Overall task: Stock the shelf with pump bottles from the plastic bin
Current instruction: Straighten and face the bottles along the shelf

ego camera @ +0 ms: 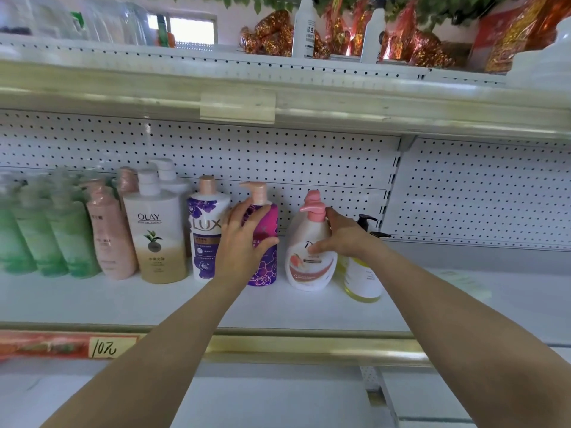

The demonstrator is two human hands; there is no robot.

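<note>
On the middle shelf (293, 307) of a white store rack, seen from the head camera looking forward and slightly down, a row of pump bottles stands upright against a perforated back panel (309, 159). Two bare forearms reach in from the bottom of the view. The left hand (244, 239) wraps around the purple bottle (267, 270), which has a pale pink pump; its thumb lies across the front and its fingers curl over the shoulder. The bottle stands on the shelf just right of a white and purple Lux bottle (205, 242). The right hand (343, 239) grips the white bottle (309, 270), which has a coral pink pump; its thumb presses on the label and its fingers curve behind the neck. This bottle stands near the purple one with a small gap between them. Just beside it on the right, partly hidden by the right wrist, stands a yellow bottle (361, 282) with a black pump. Further left are an Olay bottle (157, 242), pink bottles (108, 239) and blurred green bottles (46, 239). A handwritten price tag (105, 347) sits on the shelf's front edge. The upper shelf (340, 103) carries white spray bottles (304, 29) and shiny red and gold packages (272, 35).
</note>
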